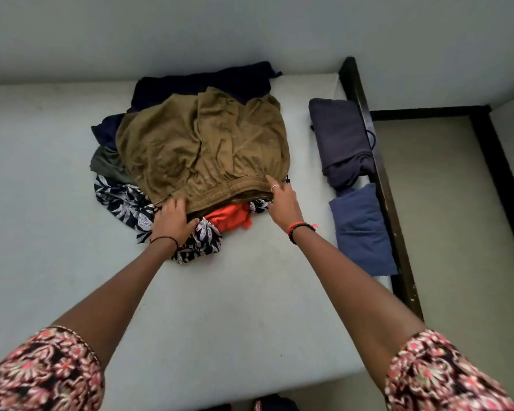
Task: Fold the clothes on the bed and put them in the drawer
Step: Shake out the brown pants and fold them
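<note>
The task is at an early stage, by my reading. Two pieces lie folded at the right edge of the bed [250,292], just beside the dark bed frame [383,173]: a dark folded garment [339,134] farther off and a blue folded garment [359,226] nearer. The loose pile [122,200] sits in the far middle of the bed, with several pieces left to fold.

On top of the pile lies a brown garment [202,146], its gathered waistband toward the near side. The left hand [172,218] grips the left end of that band, fingers curled over it. The right hand [284,203] lies at the right end with its index finger straight along the band; its other fingers are hidden, so I cannot tell whether it grips.

No drawer is in view, so nothing shows as put away. The count of pieces under the brown garment is hard to judge.
</note>
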{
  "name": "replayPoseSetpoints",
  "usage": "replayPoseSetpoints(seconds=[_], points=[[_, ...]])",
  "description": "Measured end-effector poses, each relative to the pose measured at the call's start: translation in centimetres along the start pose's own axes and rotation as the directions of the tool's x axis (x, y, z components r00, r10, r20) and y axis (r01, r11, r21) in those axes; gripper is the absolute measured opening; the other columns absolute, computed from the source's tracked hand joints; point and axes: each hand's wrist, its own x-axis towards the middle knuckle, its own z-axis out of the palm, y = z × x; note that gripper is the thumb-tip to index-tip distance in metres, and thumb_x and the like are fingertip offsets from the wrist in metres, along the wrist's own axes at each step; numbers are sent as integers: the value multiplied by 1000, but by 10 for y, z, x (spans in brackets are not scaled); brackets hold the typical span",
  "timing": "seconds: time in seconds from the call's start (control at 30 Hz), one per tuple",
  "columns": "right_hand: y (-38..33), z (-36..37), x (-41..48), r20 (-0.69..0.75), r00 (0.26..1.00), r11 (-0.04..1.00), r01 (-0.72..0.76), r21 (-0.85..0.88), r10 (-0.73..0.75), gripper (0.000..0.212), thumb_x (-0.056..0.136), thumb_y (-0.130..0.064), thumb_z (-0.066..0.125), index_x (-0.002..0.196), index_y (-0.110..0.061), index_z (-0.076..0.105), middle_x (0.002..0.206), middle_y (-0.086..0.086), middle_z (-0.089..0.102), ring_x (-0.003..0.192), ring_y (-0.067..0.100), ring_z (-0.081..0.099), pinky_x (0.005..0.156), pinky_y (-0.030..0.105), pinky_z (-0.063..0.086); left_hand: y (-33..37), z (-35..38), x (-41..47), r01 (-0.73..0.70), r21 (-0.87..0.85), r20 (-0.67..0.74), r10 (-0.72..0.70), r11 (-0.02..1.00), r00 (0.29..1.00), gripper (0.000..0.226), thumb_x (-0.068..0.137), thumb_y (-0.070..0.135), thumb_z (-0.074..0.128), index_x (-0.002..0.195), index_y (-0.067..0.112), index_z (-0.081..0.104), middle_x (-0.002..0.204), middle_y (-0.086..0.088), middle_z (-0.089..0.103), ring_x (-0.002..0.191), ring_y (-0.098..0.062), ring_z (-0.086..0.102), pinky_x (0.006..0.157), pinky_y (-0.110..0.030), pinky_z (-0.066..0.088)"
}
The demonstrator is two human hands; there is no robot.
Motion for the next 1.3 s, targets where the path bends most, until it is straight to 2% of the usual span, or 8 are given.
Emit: replayPoseSetpoints(seconds=[0.17, 0.27, 0.5, 0.7, 0.83, 0.97, 1.1, 1.3], points=[[-15, 2, 31, 30, 998, 973, 66, -219, -61, 59, 87, -3, 50, 142, -19, 37, 126, 19, 44, 116, 39, 44, 100, 43, 38, -5, -1, 20, -45, 31, 66, 43, 999, 997, 49, 88, 34, 58, 127, 9, 44, 126, -15, 49, 120, -32, 47, 100, -44, 34], [-25, 2, 38, 52, 998, 968, 55, -244, -44, 51, 86, -7, 52, 136, -15, 41, 125, 19, 45, 118, 39, 43, 96, 42, 37, -12, -8, 25, -9, -43, 23, 10, 999, 1000, 33, 91, 13, 47, 123, 10, 50, 122, -12, 52, 117, -30, 48, 99, -44, 31], [-23, -10, 16, -58, 988, 912, 109, -395, -143, 49, 87, -4, 50, 135, -7, 39, 122, 14, 49, 112, 34, 47, 88, 40, 40, -23, -35, 4, -29, -56, -120, 22, 998, 992, 43, 84, -2, 44, 119, 19, 58, 112, -7, 53, 112, -27, 49, 93, -39, 29], [4, -60, -26, -208, 888, 781, 223, -584, -409, 43, 69, 9, 64, 108, -9, 57, 85, 12, 53, 73, 31, 56, 58, 36, 44, -22, -96, -27, -186, 117, -168, 204, 976, 964, 44, 82, -1, 48, 117, 24, 61, 110, -2, 58, 108, -24, 52, 85, -37, 29], [7, -109, -48, -91, 743, 595, 449, -666, -663, 52, 78, -2, 51, 126, -18, 43, 104, 16, 59, 78, 30, 60, 64, 36, 50, -18, -155, -55, -246, 231, -369, 318, 941, 873, 36, 69, 3, 67, 103, 16, 67, 97, -9, 59, 90, -29, 58, 78, -40, 33], [-21, -188, -71, -24, 643, 520, 597, -611, -766, 97, 69, 18, 58, 143, -39, 32, 131, 23, 48, 73, 25, 57, 68, 35, 51, 8, -230, -89, -116, 146, -479, 173, 982, 861, 26, 76, 15, 58, 102, 11, 57, 90, -13, 62, 82, -34, 61, 70, -38, 35], [-66, -270, -100, -44, 595, 526, 672, -522, -803, 110, 64, 22, 52, 143, -47, 20, 138, 20, 33, 67, 25, 59, 66, 35, 53, 34, -304, -109, 8, -67, -346, -31, 998, 938, 24, 84, 19, 54, 107, 18, 58, 107, -12, 62, 96, -35, 62, 74, -36, 46], [-147, -396, -126, -263, 589, 623, 780, -60, -764, 76, 73, 13, 54, 114, -51, 49, 126, -3, 36, 92, 18, 58, 81, 35, 55, 65, -434, -156, -120, 489, -396, 342, 864, 852, 20, 92, 21, 46, 109, 21, 55, 110, 1, 62, 91, -23, 64, 75, -30, 44]])
